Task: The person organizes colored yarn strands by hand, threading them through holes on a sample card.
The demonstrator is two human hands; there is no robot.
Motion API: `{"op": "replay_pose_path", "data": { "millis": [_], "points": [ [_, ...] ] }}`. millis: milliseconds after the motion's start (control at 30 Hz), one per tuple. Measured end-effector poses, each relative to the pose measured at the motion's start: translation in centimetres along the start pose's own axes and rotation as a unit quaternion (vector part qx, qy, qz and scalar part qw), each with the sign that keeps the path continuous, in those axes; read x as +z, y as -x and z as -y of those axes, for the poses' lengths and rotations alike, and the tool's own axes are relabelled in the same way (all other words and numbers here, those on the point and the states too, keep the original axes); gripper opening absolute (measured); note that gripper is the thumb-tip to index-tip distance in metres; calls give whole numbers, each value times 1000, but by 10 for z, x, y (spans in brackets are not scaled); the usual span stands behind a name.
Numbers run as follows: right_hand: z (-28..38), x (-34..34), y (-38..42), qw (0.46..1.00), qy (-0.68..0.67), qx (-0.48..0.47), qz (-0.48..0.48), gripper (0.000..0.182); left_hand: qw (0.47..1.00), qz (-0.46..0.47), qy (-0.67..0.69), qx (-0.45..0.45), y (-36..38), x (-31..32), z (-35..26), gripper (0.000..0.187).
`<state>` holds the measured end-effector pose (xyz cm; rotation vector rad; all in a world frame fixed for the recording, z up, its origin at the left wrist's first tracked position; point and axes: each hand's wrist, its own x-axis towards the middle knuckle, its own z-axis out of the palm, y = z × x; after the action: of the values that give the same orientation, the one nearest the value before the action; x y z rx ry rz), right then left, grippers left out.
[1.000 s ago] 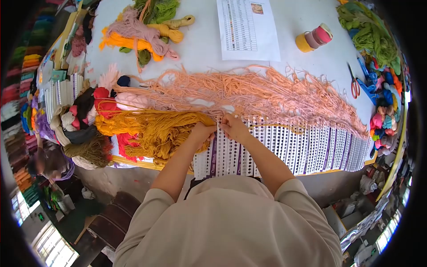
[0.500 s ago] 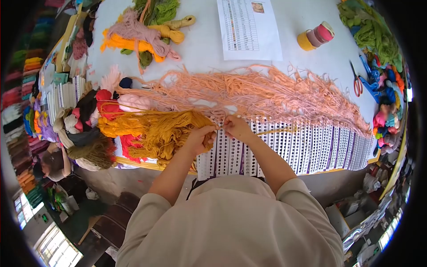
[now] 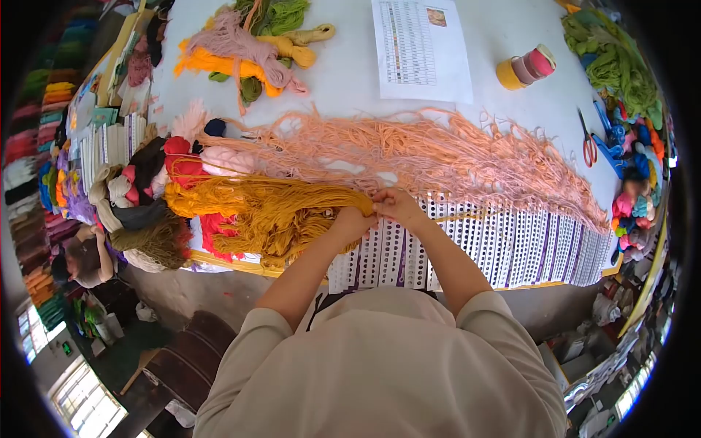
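Grip: L hand (image 3: 353, 223) held the R end of the mustard yarn (image 3: 270, 212); R hand (image 3: 401, 209) was fingertip-to-fingertip w/ it, couldn't tell if pinching a strand. Yarn lay L of both, long axis approx. L–R, L hand nearer; perforated cards (image 3: 485, 247) sat to the R.

Mustard yarn (image 3: 270, 212) stringy, matt; chart (image 3: 420, 55) smooth paper.
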<state>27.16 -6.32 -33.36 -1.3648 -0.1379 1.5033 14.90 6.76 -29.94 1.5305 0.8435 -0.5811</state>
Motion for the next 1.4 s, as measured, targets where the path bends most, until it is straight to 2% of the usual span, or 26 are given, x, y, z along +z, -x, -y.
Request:
{"op": "replay_pose_path", "data": {
  "millis": [67, 100, 133, 167, 200, 233, 300, 367, 400, 433, 467, 533, 633, 700, 767, 833, 867, 933, 967, 1067, 1133, 1200, 1233, 1333, 1367, 1400],
  "points": [
    [-11, 1, -5, 981, 180, -61, -42, 23, 997, -35, -50, 35, -9, -3, 19, 22],
    [-6, 4, -1, 980, 183, -61, -43, 23, 982, -126, -112, 82, -9, -15, 29, 25],
    [0, 8, 2, 962, 256, -73, -65, 24, 953, -215, -172, 127, -8, -29, 39, 30],
    [4, 12, 6, 938, 326, -84, -87, 26, 985, -167, 37, -2, 9, -53, 18, 27],
    [5, 13, 7, 938, 326, -85, -86, 26, 955, -109, 243, -131, 33, -82, -13, 24],
    [6, 15, 8, 931, 340, -75, -107, 27, 934, -162, 296, -118, 45, -108, -17, 18],
    [8, 19, 7, 925, 352, -70, -126, 28, 903, -234, 360, 13, 76, -169, -22, 9],
    [6, 18, 6, 923, 362, -45, -123, 29, 852, -235, 436, 169, 95, -225, -3, 13],
    [3, 20, 5, 910, 375, -92, -147, 28, 816, -315, 451, 177, 104, -228, -14, 14],
    [1, 20, 5, 910, 375, -95, -147, 28, 773, -391, 464, 184, 114, -230, -25, 16],
    [1, 20, 5, 909, 377, -97, -149, 28, 796, -422, 400, 165, 122, -230, -27, 24],
    [0, 22, 5, 907, 379, -103, -152, 28, 845, -377, 368, 87, 129, -210, -27, 26],
    [-1, 31, 8, 906, 386, -58, -165, 30, 905, -193, 377, 34, 151, -147, -48, 33],
    [-9, 37, 12, 924, 322, -140, -152, 34, 905, -175, 366, 125, 146, -97, -49, 33],
    [21, 69, 41, 956, 179, -175, -152, 26, 893, -82, 405, 180, 142, -71, -37, 41],
    [66, 102, 84, 974, 69, -180, -122, 17, 847, -32, 490, 204, 162, -49, -58, 45],
    [79, 117, 102, 972, 75, -186, -122, 17, 843, 0, 501, 193, 166, -46, -54, 49],
    [95, 139, 131, 971, -34, -225, -69, 16, 840, 29, 499, 212, 179, -43, -58, 49],
    [103, 147, 142, 972, -18, -230, -55, 15, 838, 57, 496, 221, 187, -42, -62, 49],
    [103, 157, 155, 967, 38, -246, -52, 14, 853, 32, 459, 246, 205, -42, -69, 46],
    [108, 168, 167, 964, 26, -259, -49, 10, 857, 19, 448, 255, 214, -42, -67, 44],
    [109, 176, 176, 973, -26, -223, -52, 10, 835, 2, 486, 257, 223, -41, -65, 34],
    [105, 179, 177, 962, 38, -263, -60, 9, 835, 4, 485, 262, 225, -41, -63, 34],
    [103, 190, 185, 944, 114, -299, -82, 9, 843, -2, 442, 307, 232, -41, -57, 35],
    [104, 194, 187, 943, 117, -301, -83, 9, 838, -3, 452, 307, 235, -42, -57, 34],
    [105, 199, 190, 949, 63, -296, -86, 8, 832, -5, 461, 307, 238, -43, -56, 33]
  ]
}}
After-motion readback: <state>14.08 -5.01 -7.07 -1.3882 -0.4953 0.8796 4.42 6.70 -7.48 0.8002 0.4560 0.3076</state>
